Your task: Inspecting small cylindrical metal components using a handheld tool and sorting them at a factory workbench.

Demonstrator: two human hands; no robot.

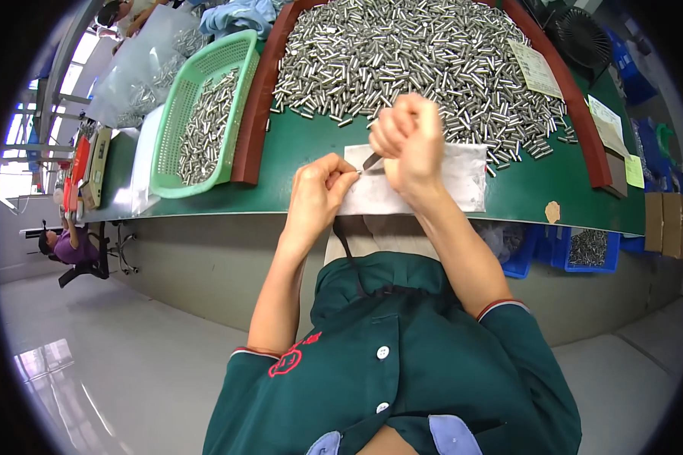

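Note:
My left hand [316,188] is closed in a pinch at the left edge of a whitish cloth pad [464,182]. A small metal piece [358,172] shows at its fingertips, most of it hidden by them. Above the pad my right hand [410,144] is wrapped round a tool with a dark, flat tip [371,161]. That tip points down and left, close to the left fingertips; the tool's handle is hidden in the fist. Beyond both hands spreads a large heap of short metal pins [387,57] on the green tabletop [300,140].
Dark red rails [252,129] border the heap left and right. On the left stands a green basket [161,155] partly filled with pins. Paper slips [535,68] lie at the right, near a black fan [579,36]. Blue bins [611,254] sit below the table's edge. A person [76,249] sits far left.

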